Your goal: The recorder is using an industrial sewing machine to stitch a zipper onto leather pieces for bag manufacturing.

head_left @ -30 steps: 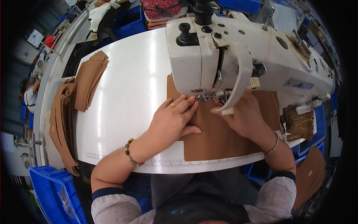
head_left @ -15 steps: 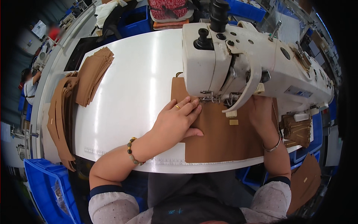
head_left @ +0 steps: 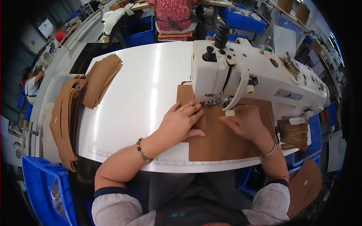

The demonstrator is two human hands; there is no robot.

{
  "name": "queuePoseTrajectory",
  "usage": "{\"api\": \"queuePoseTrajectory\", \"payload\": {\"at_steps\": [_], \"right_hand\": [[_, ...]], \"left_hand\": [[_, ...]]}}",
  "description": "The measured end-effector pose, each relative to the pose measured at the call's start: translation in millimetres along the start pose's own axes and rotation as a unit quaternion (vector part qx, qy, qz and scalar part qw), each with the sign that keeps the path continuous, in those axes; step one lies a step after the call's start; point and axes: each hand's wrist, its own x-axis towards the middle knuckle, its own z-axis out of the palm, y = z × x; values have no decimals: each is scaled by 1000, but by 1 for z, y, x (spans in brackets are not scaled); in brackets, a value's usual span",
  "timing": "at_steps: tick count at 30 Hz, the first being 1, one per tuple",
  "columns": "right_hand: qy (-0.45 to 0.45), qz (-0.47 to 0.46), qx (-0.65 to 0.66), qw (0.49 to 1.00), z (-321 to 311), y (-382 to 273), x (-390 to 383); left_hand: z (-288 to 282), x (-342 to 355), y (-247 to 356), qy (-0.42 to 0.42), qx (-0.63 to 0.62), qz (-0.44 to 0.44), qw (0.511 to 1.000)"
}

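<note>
A flat brown panel, probably fabric or leather, lies under the head of a white sewing machine. My left hand rests flat on the panel's left part, fingertips close to the presser foot and thumb apart. Beside the foot on the right, my right hand lies over the panel, its fingers bent and thumb stretched leftward. Nothing shows in its grasp; the machine's curved lever partly hides the fingertips. The needle cannot be made out.
Stacked brown pieces and draped brown pieces lie at the table's left. Small brown strips sit right of the machine. Blue bins flank the table; a ruler strip runs along its front edge. Another person sits beyond.
My right hand has moved left from the panel's right side toward the presser foot, covering the small pale patch seen before. My left hand stays on the panel. The whole view has shifted slightly.
</note>
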Motion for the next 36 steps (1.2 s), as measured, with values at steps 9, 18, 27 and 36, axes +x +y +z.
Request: {"api": "queuePoseTrajectory", "payload": {"at_steps": [9,18,27,36], "right_hand": [[140,14,132,981,17,-120,9],[326,134,452,820,33,-144,69],[273,19,307,912,12,-130,25],[274,72,196,939,-7,-108,-26]], "left_hand": [[8,-1,-5,24,-14,10,1000],[0,3,2,7,-302,-102,948],[15,-3,-14,6,-53,31,998],[-27,-28,41,-112,-3,85,990]]}}
